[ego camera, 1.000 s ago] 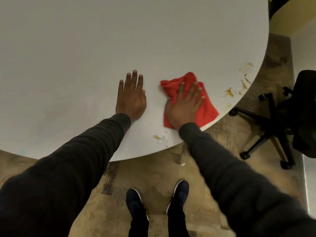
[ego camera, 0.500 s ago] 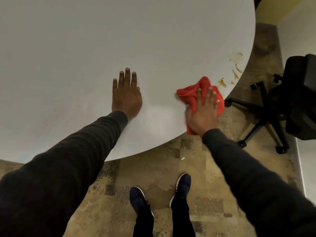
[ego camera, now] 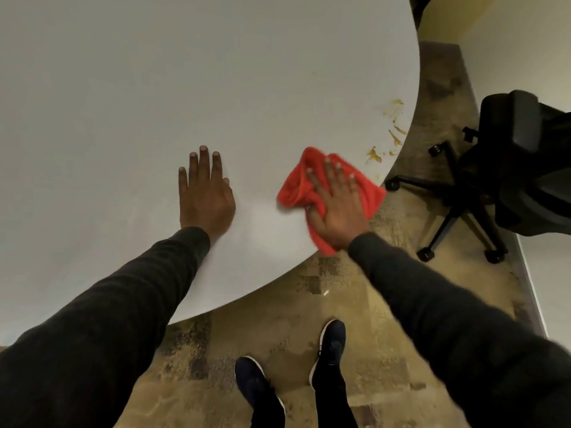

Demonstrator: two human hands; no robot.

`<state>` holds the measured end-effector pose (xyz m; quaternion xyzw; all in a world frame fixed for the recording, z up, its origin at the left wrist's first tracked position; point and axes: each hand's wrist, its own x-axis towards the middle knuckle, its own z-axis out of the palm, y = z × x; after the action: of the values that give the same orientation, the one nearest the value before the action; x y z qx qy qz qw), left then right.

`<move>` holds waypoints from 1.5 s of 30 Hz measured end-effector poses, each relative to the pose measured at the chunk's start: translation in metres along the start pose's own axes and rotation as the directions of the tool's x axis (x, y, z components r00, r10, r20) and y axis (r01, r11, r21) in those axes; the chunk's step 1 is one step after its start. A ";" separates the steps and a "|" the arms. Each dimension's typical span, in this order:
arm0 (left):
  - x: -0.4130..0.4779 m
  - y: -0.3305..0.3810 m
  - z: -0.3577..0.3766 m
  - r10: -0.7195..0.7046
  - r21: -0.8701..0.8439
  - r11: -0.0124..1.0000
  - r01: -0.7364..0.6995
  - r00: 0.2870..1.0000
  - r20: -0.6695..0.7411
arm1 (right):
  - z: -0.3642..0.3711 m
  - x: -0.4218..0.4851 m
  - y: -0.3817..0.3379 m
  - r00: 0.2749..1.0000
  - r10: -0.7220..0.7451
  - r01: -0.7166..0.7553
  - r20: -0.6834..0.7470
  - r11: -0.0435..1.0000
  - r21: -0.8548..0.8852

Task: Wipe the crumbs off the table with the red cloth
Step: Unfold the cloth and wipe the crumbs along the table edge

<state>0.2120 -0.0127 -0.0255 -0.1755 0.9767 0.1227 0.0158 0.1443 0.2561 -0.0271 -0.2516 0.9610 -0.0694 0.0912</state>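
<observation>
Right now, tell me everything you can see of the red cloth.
The red cloth is soft, plain fabric, bunched into folds rather than spread flat. It lies at the near edge of the white round table, one corner hanging past the rim. The right hand presses flat on it, fingers spread. The yellowish-brown crumbs lie just beyond, untouched.

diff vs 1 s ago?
The right hand swept the crumpled red cloth rightward along the round white table's near edge; the small smear there is gone. Left hand stays flat. The yellowish-brown crumbs near the right rim remain.
</observation>
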 end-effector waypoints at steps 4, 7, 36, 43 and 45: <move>0.000 0.000 0.001 0.000 -0.003 1.000 0.000 1.000 -0.002 | -0.006 0.022 -0.021 0.941 0.335 -0.331 -0.044 0.941 0.075; 0.001 -0.001 0.002 0.002 -0.016 1.000 -0.003 1.000 -0.011 | 0.019 -0.018 -0.095 0.876 0.470 -0.445 -0.111 0.875 0.192; 0.004 0.027 0.006 0.102 0.003 0.995 -0.102 0.994 -0.045 | 0.002 -0.001 -0.019 0.643 0.765 -0.467 0.043 0.346 0.814; 0.051 0.103 0.012 0.229 -0.048 0.972 -0.229 0.973 -0.005 | 0.020 -0.024 -0.058 0.703 0.710 -0.572 -0.045 0.602 0.556; 0.063 0.117 0.017 0.242 -0.037 0.970 -0.240 0.970 0.034 | 0.030 -0.038 -0.078 0.729 0.680 -0.552 -0.075 0.649 0.524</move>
<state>0.1124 0.0762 -0.0194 -0.0534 0.9881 0.1431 0.0167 0.2200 0.2048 -0.0368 0.1347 0.9449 -0.2960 0.0378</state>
